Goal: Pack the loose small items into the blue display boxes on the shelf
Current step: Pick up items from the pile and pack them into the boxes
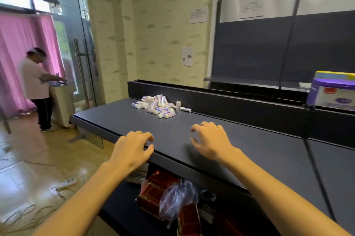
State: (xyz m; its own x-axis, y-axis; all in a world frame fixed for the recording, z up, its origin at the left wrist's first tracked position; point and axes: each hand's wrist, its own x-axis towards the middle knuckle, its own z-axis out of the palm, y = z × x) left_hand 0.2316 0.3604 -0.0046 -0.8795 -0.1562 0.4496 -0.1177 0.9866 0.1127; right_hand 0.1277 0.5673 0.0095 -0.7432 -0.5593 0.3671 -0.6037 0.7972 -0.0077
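The dark shelf point(249, 139) runs from the near edge under both hands to a raised back ledge far beyond the fingertips. Off to the right of the right hand's fingers, well apart and up on the back ledge, stands a purple and white box point(331, 93) with a yellow-topped carton behind it. Its print is too blurred to read, and I cannot tell whether it is one of the blue display boxes; no plainly blue box shows.

The pile of small white items point(158, 105) lies ahead of both sets of fingers, nearer the left hand's line, well apart from either hand and just before the back ledge. One piece stands upright at the pile's right end; the rest lie flat and crossed over each other. They carry blue and red marks, but no word or brand can be made out.

The left hand point(132, 149) hovers at the shelf's front edge, fingers loosely curled and a little spread, holding nothing. The right hand point(211, 141) is over the shelf top, fingers point(196, 127) bent and apart in the same way, thumb out, also holding nothing.

By their look the items are light, stiff little blocks or tubes in smooth wrappers, likely to slide on the shelf and scatter if pushed. Pinching one across its short sides, or scooping several into a cupped palm from the pile's loose near edge, seems the safest hold.
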